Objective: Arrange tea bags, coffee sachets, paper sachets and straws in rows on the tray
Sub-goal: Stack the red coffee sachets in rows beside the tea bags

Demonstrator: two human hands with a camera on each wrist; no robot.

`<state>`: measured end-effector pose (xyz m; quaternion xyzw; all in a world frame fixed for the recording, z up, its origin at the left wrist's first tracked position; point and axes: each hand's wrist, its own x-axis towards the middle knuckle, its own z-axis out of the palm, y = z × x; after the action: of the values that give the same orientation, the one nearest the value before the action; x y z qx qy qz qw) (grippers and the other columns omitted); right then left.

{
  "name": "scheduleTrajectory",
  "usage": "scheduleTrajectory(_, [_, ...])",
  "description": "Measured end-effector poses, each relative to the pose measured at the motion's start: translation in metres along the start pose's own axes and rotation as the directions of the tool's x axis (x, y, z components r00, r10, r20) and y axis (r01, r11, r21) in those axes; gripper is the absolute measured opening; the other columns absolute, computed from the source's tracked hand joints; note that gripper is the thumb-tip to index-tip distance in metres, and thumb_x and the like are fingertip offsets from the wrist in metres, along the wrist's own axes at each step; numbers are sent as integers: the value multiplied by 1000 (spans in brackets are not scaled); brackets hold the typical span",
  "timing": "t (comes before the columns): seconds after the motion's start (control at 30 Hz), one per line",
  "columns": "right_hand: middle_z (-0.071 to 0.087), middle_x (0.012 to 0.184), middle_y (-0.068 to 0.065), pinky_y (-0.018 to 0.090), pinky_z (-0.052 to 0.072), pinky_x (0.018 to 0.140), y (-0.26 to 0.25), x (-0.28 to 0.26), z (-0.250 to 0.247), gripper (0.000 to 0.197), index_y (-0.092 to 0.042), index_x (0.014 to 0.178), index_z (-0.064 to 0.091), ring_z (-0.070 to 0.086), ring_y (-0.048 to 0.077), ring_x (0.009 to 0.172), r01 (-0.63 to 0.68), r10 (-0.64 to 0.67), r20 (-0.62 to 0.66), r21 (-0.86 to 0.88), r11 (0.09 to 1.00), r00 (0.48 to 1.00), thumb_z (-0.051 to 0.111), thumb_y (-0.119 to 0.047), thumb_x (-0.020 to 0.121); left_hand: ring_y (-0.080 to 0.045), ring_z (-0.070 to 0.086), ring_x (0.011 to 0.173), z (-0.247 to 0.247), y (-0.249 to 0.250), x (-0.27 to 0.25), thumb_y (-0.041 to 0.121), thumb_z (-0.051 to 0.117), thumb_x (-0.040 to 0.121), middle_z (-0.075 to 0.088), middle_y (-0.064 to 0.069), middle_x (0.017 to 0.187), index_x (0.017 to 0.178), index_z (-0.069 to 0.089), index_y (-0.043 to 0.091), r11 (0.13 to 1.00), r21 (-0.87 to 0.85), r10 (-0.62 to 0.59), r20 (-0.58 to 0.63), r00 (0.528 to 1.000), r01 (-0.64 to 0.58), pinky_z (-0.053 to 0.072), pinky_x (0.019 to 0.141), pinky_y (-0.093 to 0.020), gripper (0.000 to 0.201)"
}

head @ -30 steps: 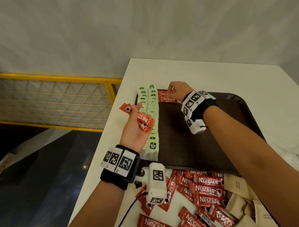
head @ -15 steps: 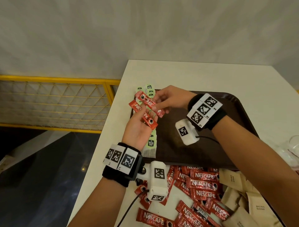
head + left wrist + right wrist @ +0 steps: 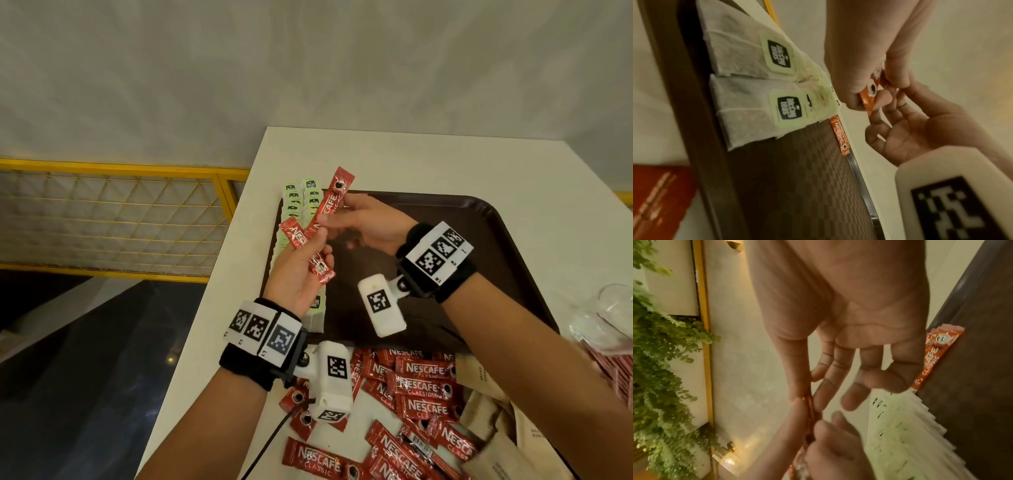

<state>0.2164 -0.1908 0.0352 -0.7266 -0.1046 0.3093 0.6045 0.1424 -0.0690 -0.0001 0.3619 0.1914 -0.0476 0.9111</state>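
Note:
My left hand hovers over the tray's left side and grips a few red coffee sachets. My right hand pinches one red coffee sachet between thumb and forefinger; it points up and away, its lower end still at my left thumb. The dark brown tray holds two rows of tea bags with green tags along its left edge. One coffee sachet lies flat at the tray's far edge beside the tea bags, also in the right wrist view.
Loose red coffee sachets lie heaped on the white table in front of the tray, with brown paper sachets to their right. A clear glass stands at the right edge. A yellow railing runs left of the table.
My right hand left a sachet at the tray's far edge, came back to my left hand, pinched a sachet there and has now swung it upright.

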Motion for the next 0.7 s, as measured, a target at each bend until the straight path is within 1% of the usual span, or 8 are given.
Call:
scheduleTrajectory(0.1, [57, 105, -1, 23, 44, 64, -1, -4, -5, 50, -16, 123, 43, 55, 13, 90, 132, -137, -233, -40, 990, 963, 71, -21, 81, -9, 58, 64, -2, 7, -1, 13, 58, 90, 63, -1, 80, 114, 59, 7, 998, 65, 1, -32, 999, 1, 49, 50, -16, 25])
scheduleTrajectory(0.17, [49, 119, -2, 23, 44, 83, -6, -8, -11, 58, -24, 128, 39, 49, 13, 107, 277, -381, -342, -316, 907, 859, 72, -24, 81, -9, 59, 61, -3, 12, -1, 11, 61, 88, 64, -3, 78, 109, 61, 5, 991, 132, 15, -59, 998, -7, 48, 48, -17, 21])
scheduleTrajectory(0.23, [46, 131, -1, 34, 34, 101, -13, -10, -16, 52, -26, 132, 44, 40, 16, 121, 267, -539, -159, -732, 627, 827, 67, -31, 85, -8, 59, 59, -4, 15, -2, 10, 64, 86, 65, -3, 75, 103, 64, 6, 977, 213, 47, -71, 996, -31, 47, 47, -17, 17])
scheduleTrajectory(0.3, [57, 123, -3, 42, 36, 101, -19, -10, -18, 34, -24, 121, 59, 48, 12, 111, 225, -430, 28, -881, 416, 902, 61, -33, 89, -8, 57, 58, -3, 16, -3, 10, 66, 85, 65, -2, 73, 98, 66, 10, 956, 285, 89, -73, 993, -64, 47, 48, -17, 13])
scheduleTrajectory(0.37, [66, 106, -2, 32, 44, 91, -21, -9, -18, 20, -17, 106, 68, 55, 6, 88, 247, -320, 92, -839, 485, 943, 63, -25, 88, -7, 56, 58, -2, 17, -2, 10, 67, 85, 65, -1, 73, 94, 67, 12, 946, 314, 113, -74, 991, -84, 46, 48, -18, 9])
scheduleTrajectory(0.47, [65, 91, -3, 14, 41, 71, -23, -4, -23, 14, -12, 98, 69, 56, 9, 83, 201, -247, 63, -783, 589, 967, 66, -18, 86, -8, 55, 60, -1, 19, 1, 7, 65, 86, 65, -1, 77, 98, 68, 11, 965, 246, 116, -91, 989, -91, 47, 49, -18, 13])
scheduleTrajectory(0.6, [61, 94, 0, 21, 38, 72, -13, 26, -48, 15, -10, 100, 68, 55, 14, 87, -32, -190, -207, -752, 659, 960, 64, -16, 87, -7, 50, 61, -6, 21, 4, 13, 59, 91, 59, 3, 70, 97, 62, 15, 997, 69, 49, -98, 994, -42, 46, 50, -18, 7])
scheduleTrajectory(0.7, [65, 111, 8, 24, 40, 77, 5, 51, -60, 20, -6, 105, 68, 59, 20, 96, -180, -87, -291, -772, 610, 953, 64, -14, 87, -9, 52, 63, -10, 19, 4, 20, 58, 93, 55, 0, 74, 101, 59, 15, 999, 7, -37, -109, 993, 38, 47, 57, -22, 10])
